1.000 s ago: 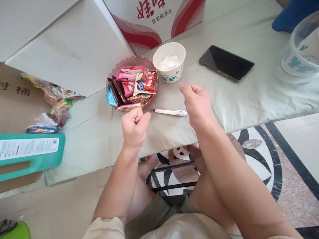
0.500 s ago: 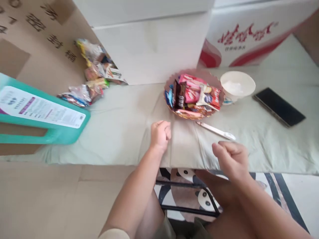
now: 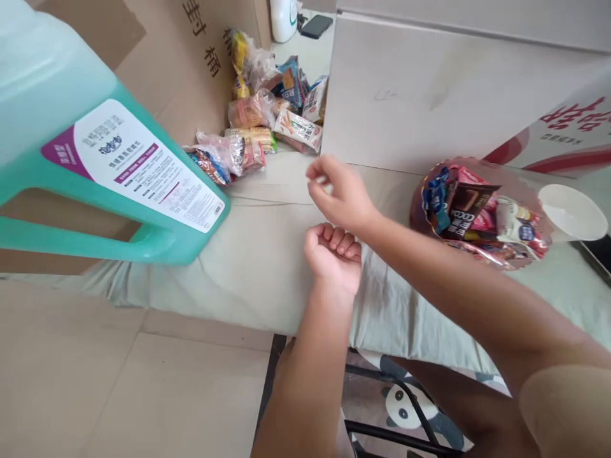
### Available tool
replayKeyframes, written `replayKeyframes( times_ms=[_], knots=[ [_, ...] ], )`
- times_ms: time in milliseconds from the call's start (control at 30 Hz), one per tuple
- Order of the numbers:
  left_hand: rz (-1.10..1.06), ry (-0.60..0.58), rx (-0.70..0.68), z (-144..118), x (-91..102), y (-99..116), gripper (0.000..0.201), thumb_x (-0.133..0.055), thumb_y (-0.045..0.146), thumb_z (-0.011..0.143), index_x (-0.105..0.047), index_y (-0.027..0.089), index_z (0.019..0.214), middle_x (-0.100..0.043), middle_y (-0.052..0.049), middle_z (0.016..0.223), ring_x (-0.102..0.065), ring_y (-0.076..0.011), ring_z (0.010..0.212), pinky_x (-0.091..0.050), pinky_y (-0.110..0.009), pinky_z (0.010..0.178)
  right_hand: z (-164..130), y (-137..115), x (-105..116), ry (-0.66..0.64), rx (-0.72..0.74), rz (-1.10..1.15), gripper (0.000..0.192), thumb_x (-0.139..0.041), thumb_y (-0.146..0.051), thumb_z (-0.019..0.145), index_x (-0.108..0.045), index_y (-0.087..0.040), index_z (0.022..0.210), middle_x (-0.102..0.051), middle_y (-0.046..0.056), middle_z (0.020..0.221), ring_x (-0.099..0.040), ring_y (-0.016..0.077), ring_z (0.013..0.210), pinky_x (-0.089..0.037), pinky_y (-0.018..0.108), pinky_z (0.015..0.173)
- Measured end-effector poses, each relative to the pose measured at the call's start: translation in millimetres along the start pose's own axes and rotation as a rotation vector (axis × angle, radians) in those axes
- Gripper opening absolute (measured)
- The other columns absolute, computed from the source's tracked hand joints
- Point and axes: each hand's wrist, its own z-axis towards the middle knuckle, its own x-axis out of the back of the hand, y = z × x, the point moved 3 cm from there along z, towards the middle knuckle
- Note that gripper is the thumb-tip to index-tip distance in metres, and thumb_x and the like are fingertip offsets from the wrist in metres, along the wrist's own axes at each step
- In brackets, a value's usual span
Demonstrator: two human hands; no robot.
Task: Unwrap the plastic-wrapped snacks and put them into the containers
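My left hand (image 3: 334,257) is turned palm up near the middle of the cloth-covered surface (image 3: 267,254), its fingers curled in a loose fist with nothing seen in them. Just beyond it, my right hand (image 3: 341,191) reaches across to the left, blurred a little. Its thumb and fingers are apart and hold nothing. Ahead of it lies a pile of wrapped snacks, among them a white snack packet (image 3: 299,129) and a bag of bread (image 3: 252,109). To the right stands a scalloped bowl (image 3: 417,207) of snacks, with a dark cocoa packet (image 3: 470,207) on top.
A large green jug (image 3: 191,245) with a label stands at left before a cardboard box (image 3: 172,70). A white box (image 3: 405,108) rises behind the hands. Right of the bowl are a pale paper cup (image 3: 573,213) and a partly cut-off phone (image 3: 594,261). A white bottle (image 3: 284,19) stands far back.
The view has swung left, showing more of the snack pile and jug. My right hand has crossed leftward beyond my left hand and loosened from a fist. My left hand has turned palm up.
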Motion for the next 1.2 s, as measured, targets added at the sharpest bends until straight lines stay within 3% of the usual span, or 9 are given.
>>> replayKeyframes(
  times_ms=[100, 200, 333, 500, 700, 933, 1067, 1133, 1200],
  knots=[
    [-0.059, -0.009, 0.067, -5.0, -3.2, 2.9, 0.027, -0.045, 0.019, 0.082, -0.026, 0.021, 0.062, -0.02, 0.008, 0.049, -0.025, -0.0042, 0.036, -0.017, -0.016, 0.038, 77.6, 19.0, -43.2, -0.077, -0.034, -0.293, 0.037, -0.052, -0.012, 0.087, -0.06, -0.025, 0.121, -0.063, 0.011, 0.133, -0.057, 0.0283, 0.127, -0.048, 0.046, 0.108],
    [-0.082, -0.006, 0.147, -6.1, -4.4, 2.4, 0.027, -0.045, 0.018, 0.08, -0.026, 0.021, 0.062, -0.02, 0.008, 0.05, -0.024, -0.0044, 0.036, -0.016, -0.016, 0.038, 123.2, 43.3, -70.5, -0.138, -0.153, -0.49, 0.055, -0.055, -0.009, 0.084, -0.06, -0.029, 0.135, -0.053, 0.013, 0.146, -0.047, 0.0364, 0.139, -0.038, 0.057, 0.116],
    [-0.096, 0.007, 0.168, -6.1, -3.7, 6.1, 0.025, -0.045, 0.017, 0.079, -0.026, 0.021, 0.063, -0.019, 0.008, 0.051, -0.022, -0.0044, 0.037, -0.016, -0.016, 0.038, 138.0, 66.0, -83.4, -0.188, -0.202, -0.65, 0.039, -0.059, -0.017, 0.084, -0.074, -0.026, 0.118, -0.054, 0.016, 0.143, -0.035, 0.0449, 0.145, -0.027, 0.068, 0.118],
    [-0.094, -0.003, 0.177, -12.6, -2.0, 7.1, 0.025, -0.045, 0.017, 0.079, -0.025, 0.021, 0.064, -0.018, 0.008, 0.053, -0.022, -0.0044, 0.038, -0.016, -0.016, 0.038, 134.2, 69.1, -80.0, -0.207, -0.2, -0.643, 0.034, -0.062, -0.022, 0.084, -0.076, -0.025, 0.115, -0.061, 0.016, 0.125, -0.047, 0.0438, 0.127, -0.036, 0.065, 0.108],
    [-0.068, -0.027, 0.151, -18.1, -0.5, 5.9, 0.027, -0.043, 0.017, 0.083, -0.024, 0.021, 0.065, -0.017, 0.007, 0.054, -0.019, -0.0051, 0.04, -0.017, -0.017, 0.038, 115.2, 49.5, -73.6, -0.226, -0.189, -0.643, 0.036, -0.066, -0.026, 0.088, -0.07, -0.022, 0.123, -0.062, 0.015, 0.127, -0.046, 0.0366, 0.128, -0.035, 0.061, 0.112],
    [0.03, -0.059, 0.089, -12.0, -2.2, 0.0, 0.031, -0.043, 0.02, 0.089, -0.026, 0.02, 0.063, -0.016, 0.006, 0.054, -0.02, -0.0055, 0.041, -0.017, -0.018, 0.039, 72.8, 33.9, -60.4, -0.263, -0.218, -0.503, 0.032, -0.067, -0.024, 0.087, -0.065, -0.021, 0.119, -0.053, 0.017, 0.133, -0.061, 0.0321, 0.108, -0.05, 0.051, 0.097],
    [0.173, -0.244, 0.16, -21.9, -8.8, -4.7, 0.04, -0.043, 0.031, 0.098, -0.026, 0.021, 0.063, -0.016, 0.006, 0.053, -0.019, -0.0063, 0.041, -0.019, -0.019, 0.039, 31.8, 19.0, -15.9, -0.196, -0.156, -0.263, 0.017, -0.066, -0.022, 0.088, -0.063, -0.023, 0.105, -0.065, 0.009, 0.109, -0.057, 0.028, 0.117, -0.048, 0.045, 0.105],
    [0.298, -0.364, 0.355, -31.2, -9.8, -11.0, 0.046, -0.047, 0.04, 0.099, -0.025, 0.022, 0.063, -0.02, 0.005, 0.051, -0.023, -0.0079, 0.04, -0.023, -0.021, 0.039, -3.2, 11.0, 20.0, -0.181, -0.149, -0.084, 0.008, -0.063, -0.026, 0.09, -0.06, -0.025, 0.096, -0.067, 0.003, 0.101, -0.06, 0.0223, 0.105, -0.047, 0.043, 0.107],
    [0.404, -0.414, 0.567, -39.1, -6.4, -17.8, 0.049, -0.053, 0.045, 0.098, -0.025, 0.024, 0.064, -0.022, 0.005, 0.048, -0.028, -0.0101, 0.037, -0.025, -0.024, 0.038, -50.4, 4.1, 59.5, -0.144, -0.15, 0.16, 0.012, -0.064, -0.035, 0.09, -0.058, -0.028, 0.099, -0.066, 0.002, 0.103, -0.062, 0.02, 0.095, -0.053, 0.041, 0.095]
  ],
)
